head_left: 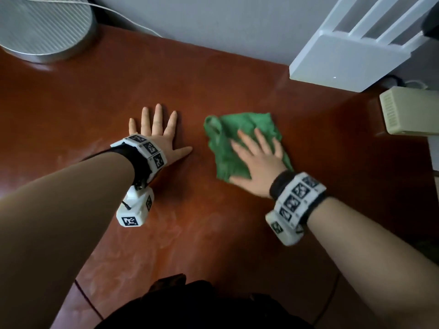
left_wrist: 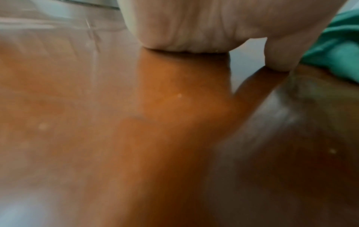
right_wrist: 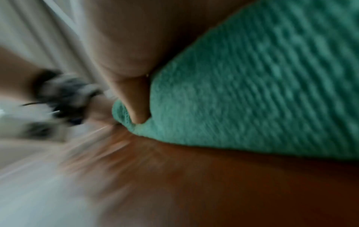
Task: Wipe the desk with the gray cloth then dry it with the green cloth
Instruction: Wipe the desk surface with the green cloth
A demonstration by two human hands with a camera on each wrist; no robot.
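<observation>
The green cloth [head_left: 240,138] lies crumpled on the reddish-brown desk [head_left: 213,86], right of the middle. My right hand [head_left: 256,160] presses flat on it with straight, spread fingers. In the blurred right wrist view the green cloth [right_wrist: 262,92] bulges under my thumb [right_wrist: 136,99]. My left hand [head_left: 156,134] lies flat on the bare desk to the cloth's left, fingers spread. In the left wrist view my palm [left_wrist: 184,27] rests on the desk [left_wrist: 97,122] and a corner of the green cloth [left_wrist: 338,50] shows at the right. No gray cloth is in view.
A round grey ribbed disc [head_left: 42,27] sits at the back left with a white cable [head_left: 123,17] behind it. A white router [head_left: 356,51] stands at the back right, and a cream box [head_left: 411,112] at the right edge. Faint smears mark the desk near me [head_left: 166,233].
</observation>
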